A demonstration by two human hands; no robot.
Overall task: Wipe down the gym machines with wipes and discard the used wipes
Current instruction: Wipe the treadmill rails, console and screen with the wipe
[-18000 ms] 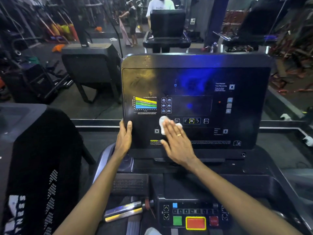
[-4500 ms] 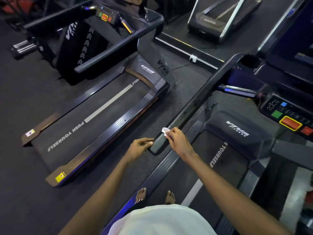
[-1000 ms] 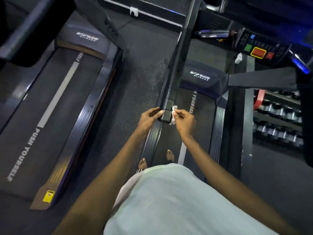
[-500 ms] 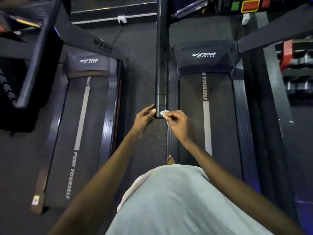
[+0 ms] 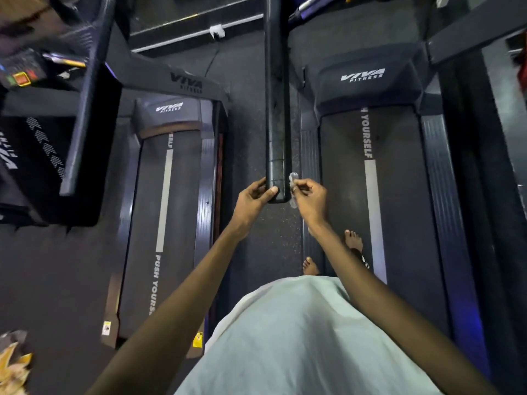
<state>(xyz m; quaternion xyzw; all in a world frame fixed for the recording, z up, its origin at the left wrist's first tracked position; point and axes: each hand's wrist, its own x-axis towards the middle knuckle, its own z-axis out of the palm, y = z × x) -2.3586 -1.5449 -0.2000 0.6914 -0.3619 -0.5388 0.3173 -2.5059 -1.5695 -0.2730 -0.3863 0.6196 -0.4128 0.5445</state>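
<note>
You stand barefoot on the belt of the right treadmill (image 5: 399, 209), with a second treadmill (image 5: 182, 209) parallel on the left. The black handrail (image 5: 276, 109) of your machine runs from far to near between them, and your left hand (image 5: 252, 199) grips its near end, thumb on top. Your right hand (image 5: 310, 202) pinches the small white wipe (image 5: 293, 183) against the right side of that rail end, just beside the left hand.
</note>
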